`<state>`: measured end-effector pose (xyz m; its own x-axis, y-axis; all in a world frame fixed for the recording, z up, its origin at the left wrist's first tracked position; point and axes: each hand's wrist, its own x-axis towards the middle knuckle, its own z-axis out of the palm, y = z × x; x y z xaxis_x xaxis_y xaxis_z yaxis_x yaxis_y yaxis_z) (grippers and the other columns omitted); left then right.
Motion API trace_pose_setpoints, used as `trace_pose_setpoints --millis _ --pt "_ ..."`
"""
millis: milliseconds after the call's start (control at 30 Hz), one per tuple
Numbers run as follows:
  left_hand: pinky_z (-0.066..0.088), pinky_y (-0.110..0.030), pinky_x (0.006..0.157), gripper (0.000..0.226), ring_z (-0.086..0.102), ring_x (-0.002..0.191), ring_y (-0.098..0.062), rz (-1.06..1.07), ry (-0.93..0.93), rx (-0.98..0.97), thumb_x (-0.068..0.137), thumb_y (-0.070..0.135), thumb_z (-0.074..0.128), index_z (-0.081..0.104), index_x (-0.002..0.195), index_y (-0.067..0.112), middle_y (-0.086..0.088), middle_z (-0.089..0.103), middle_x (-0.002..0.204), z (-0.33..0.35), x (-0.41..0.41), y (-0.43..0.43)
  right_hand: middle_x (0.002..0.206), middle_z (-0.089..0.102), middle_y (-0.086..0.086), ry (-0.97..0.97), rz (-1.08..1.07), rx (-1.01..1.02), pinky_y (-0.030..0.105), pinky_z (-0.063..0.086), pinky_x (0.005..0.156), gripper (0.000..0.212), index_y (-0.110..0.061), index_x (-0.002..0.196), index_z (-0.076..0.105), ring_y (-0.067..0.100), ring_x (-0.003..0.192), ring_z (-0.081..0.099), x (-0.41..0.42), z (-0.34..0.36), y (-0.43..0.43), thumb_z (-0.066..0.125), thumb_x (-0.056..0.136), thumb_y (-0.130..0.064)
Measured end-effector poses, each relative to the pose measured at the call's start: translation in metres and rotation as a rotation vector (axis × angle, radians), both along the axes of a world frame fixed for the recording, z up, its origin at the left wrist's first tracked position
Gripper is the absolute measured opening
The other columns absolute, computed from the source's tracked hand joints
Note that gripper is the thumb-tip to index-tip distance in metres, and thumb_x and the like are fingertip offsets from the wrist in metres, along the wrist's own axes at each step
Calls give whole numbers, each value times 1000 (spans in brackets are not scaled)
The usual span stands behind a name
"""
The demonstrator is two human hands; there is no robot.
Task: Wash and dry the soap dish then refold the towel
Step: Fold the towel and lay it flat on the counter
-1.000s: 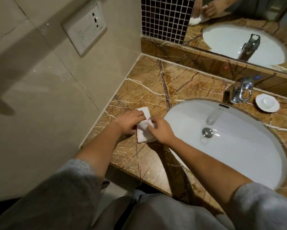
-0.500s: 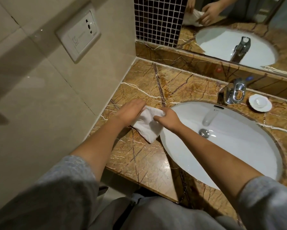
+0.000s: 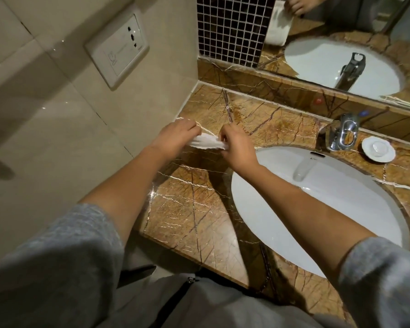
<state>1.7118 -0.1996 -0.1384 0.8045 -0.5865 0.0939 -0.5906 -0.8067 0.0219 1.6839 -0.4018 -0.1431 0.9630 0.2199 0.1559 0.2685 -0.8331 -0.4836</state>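
Brown marble worktop (image 3: 194, 216) with the white sink (image 3: 317, 209) sunk in. Both hands, left hand (image 3: 175, 138) and right hand (image 3: 234, 147), pinch the small white towel (image 3: 205, 144) above the worktop's back left corner. Soap dish (image 3: 378, 148) sits at the back edge, just right of the tap (image 3: 341, 136).

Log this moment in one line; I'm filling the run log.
left hand + right hand: both holding small white cloth towel | round white soap dish: beside tap

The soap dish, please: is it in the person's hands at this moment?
No, the soap dish sits on the counter right of the faucet.
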Motion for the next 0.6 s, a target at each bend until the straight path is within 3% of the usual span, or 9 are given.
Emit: trace_pose_setpoints --millis 133,200,267,333,400,500,600 --pt "47 -37 78 35 52 97 -26 44 126 78 75 6 68 53 104 18 -6 56 109 -46 -35 9 106 55 11 110 62 -96 36 43 71 22 -9 94 54 28 97 53 -39 -42 8 63 76 2" --pt "47 -41 81 31 51 100 -26 38 198 134 79 8 63 53 107 17 -7 56 110 -64 -56 14 108 54 11 203 129 -139 39 43 74 23 -9 98 54 29 100 52 -62 -66 11 66 79 -14" --pt "47 -42 80 27 52 101 -28 30 247 90 82 8 57 57 108 12 -11 59 109 -72 -70 22 108 54 8 252 175 -116 38 45 76 39 -12 101 54 25 100 49 -82 -82 11 68 80 -41" --pt "48 -40 81 29 53 104 -28 12 254 47 83 10 56 59 111 8 -12 59 112 -69 -74 26 110 54 6 229 155 -64 36 46 79 46 -13 107 55 22 100 48 -92 -90 9 63 82 -51" --pt "47 -38 81 27 52 106 -27 -5 241 70 87 16 55 59 113 8 -11 58 114 -66 -76 28 114 53 8 204 146 -71 37 48 82 40 -12 112 55 24 104 48 -92 -93 8 61 86 -41" --pt "45 -39 77 17 52 101 -29 16 204 126 87 7 54 60 103 6 -13 59 109 -63 -77 23 112 56 11 216 172 -96 39 49 82 27 -8 111 58 28 104 51 -84 -88 12 58 88 -23" --pt "45 -42 76 13 53 96 -29 34 203 136 83 1 55 60 94 6 -14 60 102 -64 -79 21 109 57 11 210 230 -131 41 48 78 24 -7 107 59 29 102 52 -81 -86 14 56 88 -21"
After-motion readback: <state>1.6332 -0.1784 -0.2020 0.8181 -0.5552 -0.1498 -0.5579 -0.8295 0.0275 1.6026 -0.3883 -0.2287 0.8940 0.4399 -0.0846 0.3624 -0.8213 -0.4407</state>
